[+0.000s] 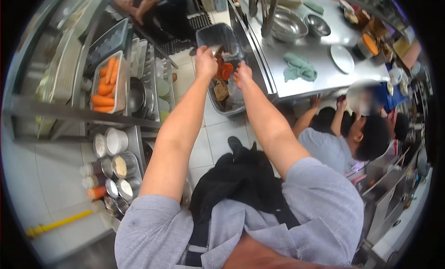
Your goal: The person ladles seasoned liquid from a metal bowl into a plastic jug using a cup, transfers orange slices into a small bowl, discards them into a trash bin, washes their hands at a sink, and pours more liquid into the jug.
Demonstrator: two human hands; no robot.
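Note:
Both my arms reach forward over a dark waste bin (pixel 202 33) on the floor, which has clear plastic in it. My left hand (pixel 206 63) is closed at the bin's left side, beside a shiny pale object (pixel 215 49) whose kind I cannot make out. Across from it, my right hand (pixel 244 76) has its fingers apart and partly curled, with a small orange bit by the fingertips. Between the hands shows an orange-red piece (pixel 226 71), in or above the bin. Brown scraps (pixel 221 90) lie in the bin's near part.
A steel counter (pixel 282 60) runs along the right, with a green cloth (pixel 300 67), metal bowls (pixel 288 24) and a white plate (pixel 342 59). At left, a rack holds a basket of carrots (pixel 105 88). A co-worker (pixel 329 146) is close by my right arm; another stands ahead left.

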